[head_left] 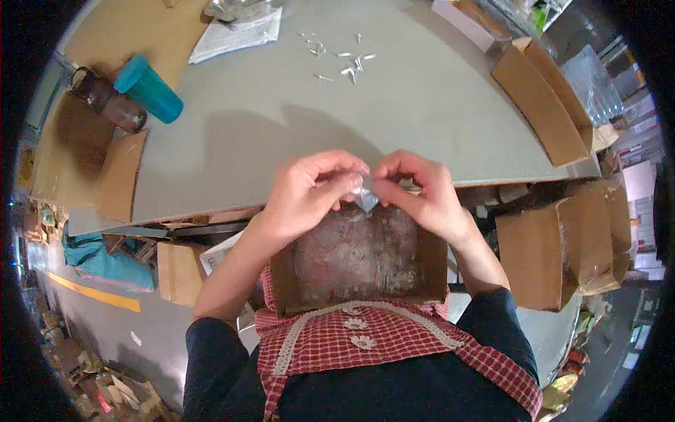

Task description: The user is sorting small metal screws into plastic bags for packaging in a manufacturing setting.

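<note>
Between my two hands hangs a small clear plastic bag (366, 200), above the table's near edge. My left hand (314, 190) pinches one side of it with thumb and forefinger. On the other side, my right hand (420, 188) grips it in the same way, fingertips close to the left ones. What the bag holds, if anything, is too small to make out. Just below the hands, against my checked apron, sits an open cardboard box (358, 260) with a worn, dark inside. Farther off on the grey table (253, 155) lie several small silvery metal pieces (349, 69), loosely scattered.
A teal cup (149, 89) and a dark bottle (109, 100) lie at the left, near a cardboard flap (121, 176). Papers (235, 34) rest at the far left. A long open carton (545, 102) stands on the right edge, with larger cartons (562, 246) below it.
</note>
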### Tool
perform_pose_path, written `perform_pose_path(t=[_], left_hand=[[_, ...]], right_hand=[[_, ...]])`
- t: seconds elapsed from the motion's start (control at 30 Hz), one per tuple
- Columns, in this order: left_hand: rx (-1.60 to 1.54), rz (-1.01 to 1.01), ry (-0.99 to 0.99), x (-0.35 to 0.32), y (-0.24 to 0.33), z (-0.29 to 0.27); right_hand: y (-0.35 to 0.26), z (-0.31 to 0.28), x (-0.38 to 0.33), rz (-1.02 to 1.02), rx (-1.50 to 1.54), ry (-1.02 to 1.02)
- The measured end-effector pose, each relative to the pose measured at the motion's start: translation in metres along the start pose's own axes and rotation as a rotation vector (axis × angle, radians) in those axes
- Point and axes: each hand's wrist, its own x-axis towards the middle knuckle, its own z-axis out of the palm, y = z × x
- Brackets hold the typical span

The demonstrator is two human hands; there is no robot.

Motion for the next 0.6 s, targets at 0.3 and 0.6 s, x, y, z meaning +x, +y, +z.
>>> perform_pose_path(t=[0.3, 0.6], left_hand=[[0.499, 0.224, 0.442, 0.055, -0.037, -0.056], [0.531, 0.257, 0.481, 0.047, -0.032, -0.055]], right_hand=[[0.082, -0.062, 0.191, -0.401, -0.89, 0.22], [0.08, -0.066, 0.225, -0.09, -1.211, 0.08]])
